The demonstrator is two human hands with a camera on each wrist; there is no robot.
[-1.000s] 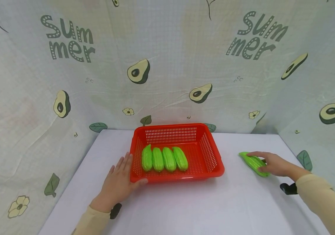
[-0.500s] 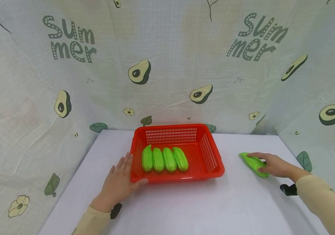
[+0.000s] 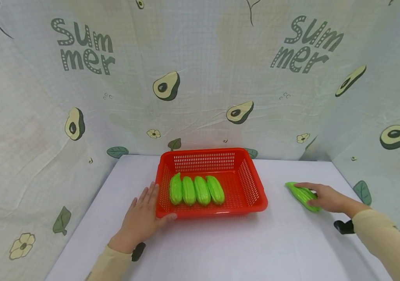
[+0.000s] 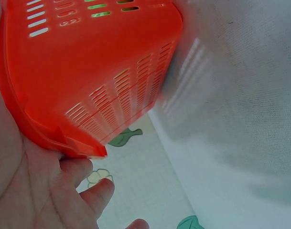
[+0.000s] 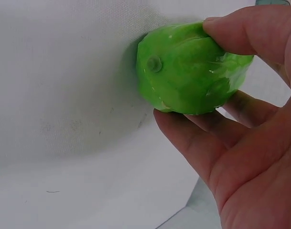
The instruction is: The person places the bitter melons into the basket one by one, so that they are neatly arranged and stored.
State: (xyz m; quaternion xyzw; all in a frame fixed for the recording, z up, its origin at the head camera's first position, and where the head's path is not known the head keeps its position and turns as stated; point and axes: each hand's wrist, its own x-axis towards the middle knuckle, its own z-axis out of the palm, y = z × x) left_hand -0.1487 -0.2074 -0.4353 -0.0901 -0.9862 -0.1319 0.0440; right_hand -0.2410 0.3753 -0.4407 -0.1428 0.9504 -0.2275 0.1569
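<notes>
A red plastic basket (image 3: 249, 208) stands on the table, and several glossy green ridged gourds (image 3: 202, 191) lie side by side in its left half. My left hand (image 3: 139, 220) touches the basket's front left corner, its fingers straight along the left side and its thumb at the front rim. In the left wrist view the basket's rim meets the palm and fingers. Right of the basket, my right hand (image 3: 328, 198) grips another green ridged gourd (image 5: 183, 71) lying on the table, thumb on one side and fingers on the other. Part of this gourd is hidden behind the hand.
The white table (image 3: 221, 249) extends in front of the basket and to both sides. A pale cloth (image 3: 200, 50) with avocado and leaf prints hangs behind the table and along its sides. Dark wrist-worn devices (image 3: 344, 227) sit under both wrists.
</notes>
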